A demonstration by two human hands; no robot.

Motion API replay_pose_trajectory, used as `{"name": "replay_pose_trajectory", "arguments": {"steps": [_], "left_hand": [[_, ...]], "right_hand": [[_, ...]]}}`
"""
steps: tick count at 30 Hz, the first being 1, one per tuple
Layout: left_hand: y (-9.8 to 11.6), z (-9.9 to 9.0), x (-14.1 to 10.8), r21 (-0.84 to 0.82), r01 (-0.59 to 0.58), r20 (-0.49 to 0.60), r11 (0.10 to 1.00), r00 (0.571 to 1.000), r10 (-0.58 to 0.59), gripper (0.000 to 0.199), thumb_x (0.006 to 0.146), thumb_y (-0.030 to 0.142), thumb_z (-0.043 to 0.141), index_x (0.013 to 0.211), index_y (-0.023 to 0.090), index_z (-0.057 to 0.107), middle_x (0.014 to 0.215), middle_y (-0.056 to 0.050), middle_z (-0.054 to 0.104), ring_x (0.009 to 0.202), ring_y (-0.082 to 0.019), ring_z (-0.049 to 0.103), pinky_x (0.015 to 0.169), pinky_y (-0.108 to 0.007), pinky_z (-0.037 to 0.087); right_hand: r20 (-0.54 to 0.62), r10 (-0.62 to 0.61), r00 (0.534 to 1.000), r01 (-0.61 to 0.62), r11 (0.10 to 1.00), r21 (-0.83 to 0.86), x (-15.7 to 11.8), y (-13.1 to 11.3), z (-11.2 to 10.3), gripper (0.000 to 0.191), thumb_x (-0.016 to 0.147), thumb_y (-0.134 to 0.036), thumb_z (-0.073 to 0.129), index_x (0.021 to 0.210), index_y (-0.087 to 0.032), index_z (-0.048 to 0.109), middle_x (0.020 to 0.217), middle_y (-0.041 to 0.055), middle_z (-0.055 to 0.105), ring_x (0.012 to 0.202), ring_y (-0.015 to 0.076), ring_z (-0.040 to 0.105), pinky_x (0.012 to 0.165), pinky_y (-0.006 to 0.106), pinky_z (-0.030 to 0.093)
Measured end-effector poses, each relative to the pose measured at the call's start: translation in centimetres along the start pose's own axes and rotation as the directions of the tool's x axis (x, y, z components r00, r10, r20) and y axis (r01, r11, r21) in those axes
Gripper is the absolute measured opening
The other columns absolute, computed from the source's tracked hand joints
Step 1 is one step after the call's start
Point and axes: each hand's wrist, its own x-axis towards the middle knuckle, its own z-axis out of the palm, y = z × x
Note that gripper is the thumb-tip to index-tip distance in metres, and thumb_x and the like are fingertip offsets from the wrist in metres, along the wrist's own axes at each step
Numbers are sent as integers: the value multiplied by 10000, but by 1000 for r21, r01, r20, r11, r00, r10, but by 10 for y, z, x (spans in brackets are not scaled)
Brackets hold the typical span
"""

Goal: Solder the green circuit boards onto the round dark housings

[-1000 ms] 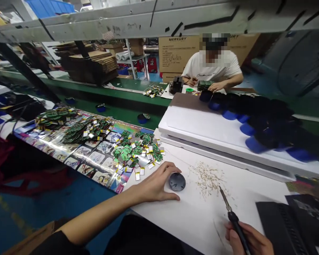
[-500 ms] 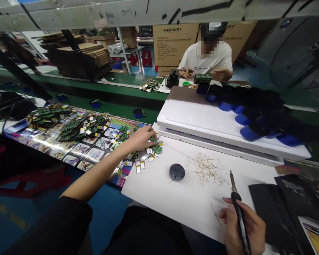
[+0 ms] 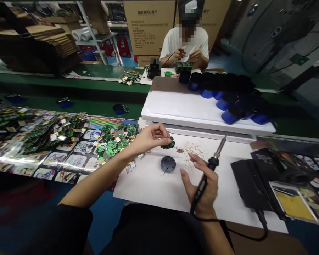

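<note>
My left hand pinches a small green circuit board above the white sheet. Thin wires and a small battery hang out to the right of that board. In my right hand lies a soldering iron, its tip pointing up and away; the thumb and forefinger are spread toward the battery. Between the hands, a round black plastic part with a short dark wire lies on the sheet. Loose circuit boards with batteries are heaped left of my left hand.
A white foam slab carries several blue-and-black cups. Small tan bits are scattered on the sheet. At right sit a black box with a cable and a tray with a yellow sponge. A co-worker sits opposite.
My left hand has lifted a circuit board from the heap and brought it right, over the sheet. My right hand has moved up and left with the soldering iron, its fingers opening toward the board.
</note>
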Motion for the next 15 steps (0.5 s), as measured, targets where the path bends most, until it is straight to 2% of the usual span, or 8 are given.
{"name": "replay_pose_trajectory", "arguments": {"steps": [3,6,10,15], "left_hand": [[-12,26,3,-90,22,47,996,999,-18,487,724,440,983,811,162,593,941,-37,699,835,-138,701,792,-281,587],[-17,38,2,-122,49,97,991,995,-38,490,719,450,991,808,162,605,872,-13,672,805,-128,684,779,-274,580],[-21,41,0,-115,42,82,992,996,-33,505,717,461,995,794,168,591,767,17,643,725,-113,650,742,-267,561],[-25,37,-3,-113,50,81,992,996,-41,461,806,468,930,845,178,574,806,10,641,738,-118,652,748,-271,552]], "right_hand": [[8,-58,998,59,997,-41,16,3,18,549,861,-235,884,1289,-266,542,1354,139,749,1274,299,743,1074,597,624],[0,-82,997,82,995,-54,21,5,24,566,875,-190,865,1318,-276,523,1340,123,739,1251,273,751,1044,545,651],[30,-155,987,157,986,-57,21,4,18,624,865,-128,851,1357,-290,504,1359,118,715,1268,264,743,1026,529,676],[87,-156,984,162,985,-63,21,4,14,592,895,-145,818,1370,-285,495,1313,114,736,1214,243,772,981,487,703]]}}
